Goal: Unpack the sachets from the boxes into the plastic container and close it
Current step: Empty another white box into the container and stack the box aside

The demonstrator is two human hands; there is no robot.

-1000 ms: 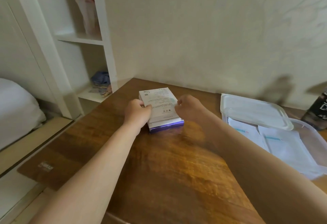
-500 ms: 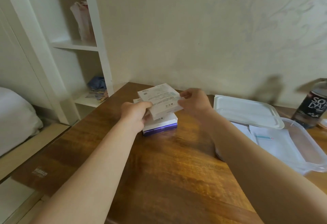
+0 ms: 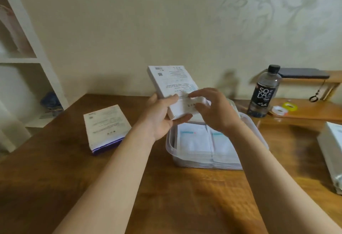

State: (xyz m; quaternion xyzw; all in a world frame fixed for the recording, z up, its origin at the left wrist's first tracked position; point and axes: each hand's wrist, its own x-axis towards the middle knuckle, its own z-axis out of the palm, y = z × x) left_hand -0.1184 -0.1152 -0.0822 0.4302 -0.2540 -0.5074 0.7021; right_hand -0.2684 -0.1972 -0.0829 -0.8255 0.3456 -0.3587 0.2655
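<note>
My left hand (image 3: 161, 115) grips the near end of a white printed box (image 3: 173, 84), tilted up above the clear plastic container (image 3: 171, 152). My right hand (image 3: 214, 111) touches the box's near right corner with its fingertips. White sachets (image 3: 194, 139) with teal stripes lie flat in the container. Its lid is mostly hidden behind my hands. A second white box with a purple edge (image 3: 105, 126) lies flat on the wooden table to the left.
A dark soda bottle (image 3: 263, 93) stands behind the container at right, beside tape rolls (image 3: 285, 108) on a low wooden shelf. A white package (image 3: 333, 152) lies at the right edge. A white shelving unit (image 3: 27, 58) stands at far left.
Both hands lifted the top box off the stack and carried it right, over the container. The lower box stayed on the table. The view swung to the right.
</note>
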